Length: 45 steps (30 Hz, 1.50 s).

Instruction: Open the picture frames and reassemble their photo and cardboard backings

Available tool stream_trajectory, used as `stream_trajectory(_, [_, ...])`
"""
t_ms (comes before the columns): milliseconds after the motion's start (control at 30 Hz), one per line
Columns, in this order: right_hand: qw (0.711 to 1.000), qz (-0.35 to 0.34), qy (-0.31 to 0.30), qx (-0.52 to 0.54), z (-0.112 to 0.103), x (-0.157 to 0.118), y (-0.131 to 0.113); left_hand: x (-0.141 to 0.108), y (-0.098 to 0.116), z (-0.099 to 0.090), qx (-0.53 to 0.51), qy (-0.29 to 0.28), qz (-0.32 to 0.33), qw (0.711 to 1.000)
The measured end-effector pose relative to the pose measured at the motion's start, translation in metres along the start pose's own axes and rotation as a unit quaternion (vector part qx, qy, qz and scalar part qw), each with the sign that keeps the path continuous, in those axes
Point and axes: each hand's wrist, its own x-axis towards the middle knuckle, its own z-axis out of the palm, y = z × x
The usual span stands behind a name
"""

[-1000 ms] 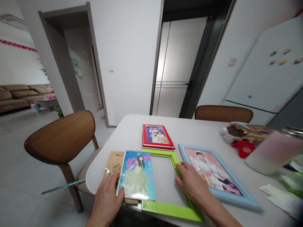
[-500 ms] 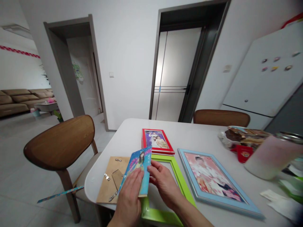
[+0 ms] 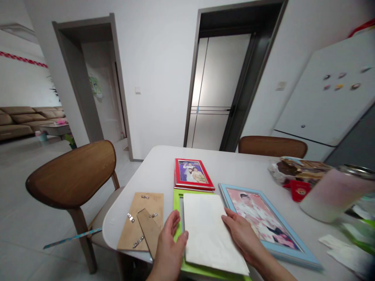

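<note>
The white back of a photo print faces up over the green picture frame, covering most of the frame's opening. My right hand grips the sheet by its right edge. At its left edge is my left hand, thumb and fingers apart, the thumb close to the paper. Left of that hand lies a brown backing board with metal clips and a stand leg. The printed side of the photo is hidden.
A red framed photo lies behind the green frame, and a light blue framed photo lies to the right. Farther right are a pinkish container, a red packet and tissues. Wooden chairs stand around the table.
The photo was tilted up in both hands with its picture showing. Now it is turned over, white side up, flat over the green frame. My left hand has loosened from it.
</note>
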Motion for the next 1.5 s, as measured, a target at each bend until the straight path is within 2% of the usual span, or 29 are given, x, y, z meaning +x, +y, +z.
stream_trajectory(67, [0.998,-0.001,0.006,-0.066,-0.008,0.006,-0.002,-0.001,-0.006,-0.005,0.131,-0.048,0.027,0.99])
stream_trajectory(133, [0.993,-0.017,0.014,-0.115,-0.009,0.014,0.0,-0.004,-0.009,-0.008,0.231,-0.091,0.066,0.966])
stream_trajectory(233, [0.979,-0.064,0.026,-0.191,-0.004,0.025,0.005,-0.008,-0.013,-0.009,0.312,-0.133,0.116,0.934])
stream_trajectory(300, [0.949,-0.107,0.025,-0.297,-0.001,0.03,0.007,-0.008,-0.015,-0.01,0.347,-0.151,0.144,0.914])
stream_trajectory(433, [0.853,-0.173,0.04,-0.491,0.002,0.033,0.006,-0.008,-0.014,-0.008,0.411,-0.19,0.172,0.875])
stream_trajectory(533, [0.82,-0.175,0.079,-0.54,0.0,0.032,0.006,-0.01,-0.01,-0.008,0.437,-0.203,0.177,0.858])
stream_trajectory(600, [0.795,-0.172,0.1,-0.573,-0.002,0.032,0.007,-0.011,-0.007,-0.015,0.448,-0.209,0.183,0.85])
stream_trajectory(667, [0.772,-0.178,0.109,-0.6,0.0,0.03,0.007,-0.012,-0.005,-0.035,0.464,-0.198,0.189,0.843])
stream_trajectory(733, [0.766,-0.211,0.093,-0.6,0.01,0.025,0.007,-0.013,-0.005,-0.065,0.488,-0.164,0.19,0.836])
stream_trajectory(833, [0.779,-0.274,0.018,-0.563,0.045,0.008,0.012,-0.011,-0.006,-0.116,0.543,-0.082,0.164,0.819])
stream_trajectory(900, [0.776,-0.311,-0.066,-0.545,0.078,-0.006,0.02,-0.008,-0.008,-0.143,0.565,-0.043,0.154,0.81])
stream_trajectory(967, [0.763,-0.335,-0.118,-0.54,0.11,-0.018,0.029,-0.005,-0.009,-0.16,0.567,-0.034,0.158,0.808])
stream_trajectory(1067, [0.763,-0.325,-0.139,-0.541,0.142,-0.026,0.039,-0.002,-0.008,-0.17,0.562,-0.043,0.166,0.81])
stream_trajectory(1167, [0.797,-0.31,-0.149,-0.497,0.145,-0.026,0.038,-0.001,-0.003,-0.166,0.556,-0.049,0.179,0.81])
stream_trajectory(1267, [0.824,-0.313,-0.145,-0.45,0.121,-0.03,0.026,-0.003,0.007,-0.146,0.533,-0.049,0.22,0.815])
stream_trajectory(1367, [0.839,-0.307,-0.128,-0.43,0.081,-0.037,0.011,-0.006,0.016,-0.109,0.5,-0.069,0.26,0.823])
stream_trajectory(1500, [0.856,-0.271,-0.101,-0.429,0.022,-0.039,0.005,-0.005,0.019,-0.049,0.464,-0.14,0.249,0.839])
